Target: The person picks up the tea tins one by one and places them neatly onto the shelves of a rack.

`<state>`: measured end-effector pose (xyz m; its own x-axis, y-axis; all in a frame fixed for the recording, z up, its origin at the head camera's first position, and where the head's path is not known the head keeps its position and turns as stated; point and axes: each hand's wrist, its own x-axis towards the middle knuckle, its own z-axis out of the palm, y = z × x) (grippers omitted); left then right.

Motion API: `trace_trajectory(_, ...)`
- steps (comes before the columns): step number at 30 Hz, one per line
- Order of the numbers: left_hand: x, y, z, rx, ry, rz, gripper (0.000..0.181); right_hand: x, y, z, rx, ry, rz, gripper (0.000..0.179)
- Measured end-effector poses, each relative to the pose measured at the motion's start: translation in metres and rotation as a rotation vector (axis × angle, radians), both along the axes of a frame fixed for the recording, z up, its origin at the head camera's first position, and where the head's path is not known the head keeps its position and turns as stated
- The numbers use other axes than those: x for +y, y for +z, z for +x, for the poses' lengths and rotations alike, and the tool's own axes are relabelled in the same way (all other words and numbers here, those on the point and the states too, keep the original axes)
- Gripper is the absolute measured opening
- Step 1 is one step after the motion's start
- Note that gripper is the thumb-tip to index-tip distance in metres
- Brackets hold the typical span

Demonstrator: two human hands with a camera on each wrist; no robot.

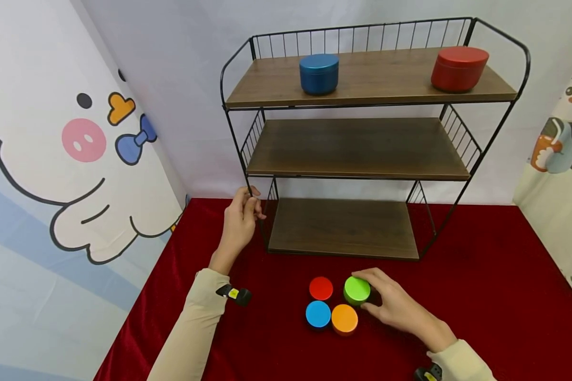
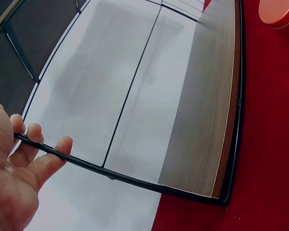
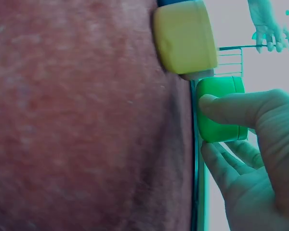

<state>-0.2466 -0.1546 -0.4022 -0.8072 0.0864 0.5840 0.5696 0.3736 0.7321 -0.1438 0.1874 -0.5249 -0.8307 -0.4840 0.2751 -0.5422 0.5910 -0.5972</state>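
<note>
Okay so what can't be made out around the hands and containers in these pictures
Left wrist view: part of the left hand, cut off by the left edge.
Right wrist view: most of the blue container, cut off by the top edge; part of the green container, covered by the right hand.
Head view: inside the upper red container, hidden by its lid.

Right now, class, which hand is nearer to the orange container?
Right. The right hand is just right of the orange container, holding the green container; the left hand is farther off, at the left side of the shelf rack.
</note>
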Motion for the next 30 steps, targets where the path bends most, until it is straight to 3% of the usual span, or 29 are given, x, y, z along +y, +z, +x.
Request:
trace_trajectory(8, 0.002, -0.004, -0.001, 0.041, 0.029, -0.002, 0.013, 0.011, 0.021, -0.005, 0.101, -0.063, -0.031, 0.071)
trace_trajectory(19, 0.005, -0.012, 0.001, 0.018, 0.044, 0.055, 0.013, 0.029, 0.084, -0.017, 0.342, -0.112, -0.146, 0.077)
trace_trajectory(25, 0.006, -0.016, 0.001, 0.002, 0.034, 0.069, 0.014, 0.036, 0.117, -0.026, 0.425, -0.133, -0.191, 0.081)
trace_trajectory(30, 0.007, -0.019, 0.002, -0.02, 0.036, 0.081, 0.015, 0.041, 0.134, -0.031, 0.467, -0.129, -0.214, 0.081)
